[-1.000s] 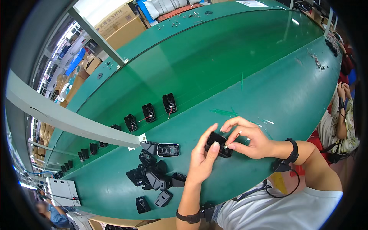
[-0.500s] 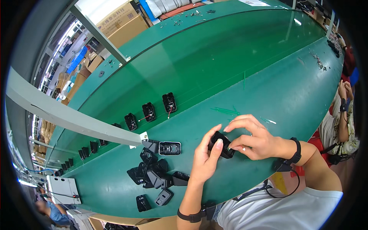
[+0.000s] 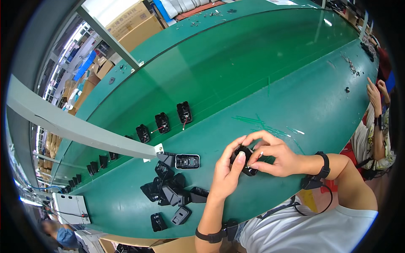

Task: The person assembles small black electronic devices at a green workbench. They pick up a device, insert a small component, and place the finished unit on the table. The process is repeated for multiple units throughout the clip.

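Note:
A small black plastic part [image 3: 241, 158] sits between both my hands above the green table's near edge. My left hand [image 3: 227, 170] grips it from the left, thumb on top. My right hand [image 3: 272, 154] closes on it from the right, fingertips pinching its upper side. Black straps circle both my wrists. Most of the part is hidden by my fingers.
A pile of black parts [image 3: 171, 189] lies left of my hands, beside an open part with a pale rim [image 3: 187, 161]. More black parts [image 3: 162, 122] ride the darker green belt [image 3: 236, 67]. Another person's hands [image 3: 375, 90] work at the far right. Cardboard boxes [image 3: 135, 21] stand behind.
My hands with the black part have shifted slightly toward me and to the right; my fingers have closed more tightly over it. The parts on the belt stay in about the same place.

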### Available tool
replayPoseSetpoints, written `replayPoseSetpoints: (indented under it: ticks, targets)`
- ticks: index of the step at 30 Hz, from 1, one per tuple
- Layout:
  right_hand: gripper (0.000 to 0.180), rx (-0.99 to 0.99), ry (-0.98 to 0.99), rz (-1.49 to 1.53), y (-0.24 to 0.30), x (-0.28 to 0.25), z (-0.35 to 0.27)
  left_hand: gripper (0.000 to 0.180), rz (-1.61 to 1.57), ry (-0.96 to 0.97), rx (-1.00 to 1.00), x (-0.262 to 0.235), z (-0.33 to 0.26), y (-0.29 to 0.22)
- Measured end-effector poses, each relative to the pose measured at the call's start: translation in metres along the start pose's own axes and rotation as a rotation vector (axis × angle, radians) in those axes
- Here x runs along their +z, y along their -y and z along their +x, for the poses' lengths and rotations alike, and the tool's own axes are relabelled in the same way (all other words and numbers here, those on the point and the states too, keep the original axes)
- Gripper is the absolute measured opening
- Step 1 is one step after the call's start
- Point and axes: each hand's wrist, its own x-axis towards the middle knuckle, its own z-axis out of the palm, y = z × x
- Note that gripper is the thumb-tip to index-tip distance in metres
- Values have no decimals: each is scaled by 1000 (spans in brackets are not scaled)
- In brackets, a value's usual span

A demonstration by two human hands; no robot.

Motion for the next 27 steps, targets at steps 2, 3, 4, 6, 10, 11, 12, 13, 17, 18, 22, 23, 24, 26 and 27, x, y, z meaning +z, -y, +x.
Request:
replayPoseSetpoints:
  ticks: [2,3,4,6,10,11,12,13,17,18,22,23,24,26,27]
  targets:
    - [18,-75,25,-73,-4,-4,3,48,-56,-27,-26,0,-1,-2]
    - [19,-84,64,-82,-1,-7,4,48,-92,-41,-46,0,-2,-2]
    - [20,-93,103,-92,4,-10,6,49,-129,-55,-66,-1,-3,-2]
    - [22,-96,144,-106,11,-12,8,48,-115,-68,-57,0,0,-1]
    - [23,-108,126,-197,2,-8,4,51,159,-115,-92,6,-4,5]
    - [23,-25,158,-95,1,-9,4,52,128,-125,-132,5,-5,3]
    - [23,64,186,4,1,-10,4,53,94,-128,-173,4,-5,-1]
    - [24,153,214,103,1,-11,4,54,61,-130,-214,4,-6,-4]
    - [21,320,175,527,-11,-14,0,53,71,-85,-229,7,-6,-23]
    - [16,408,212,588,-9,-18,2,52,174,-57,-224,4,-6,-26]
    - [9,610,175,881,-18,-11,-1,44,340,-121,-205,2,-3,-16]
    - [10,623,176,929,-23,-9,-4,42,376,-131,-200,1,-3,-13]
    - [11,635,179,976,-26,-8,-6,40,444,-147,-170,0,-3,-10]
    - [13,691,176,1075,-28,-5,-8,37,582,-181,-109,1,-4,-6]
    - [14,732,174,1126,-28,-4,-9,36,609,-184,-110,1,-5,-5]
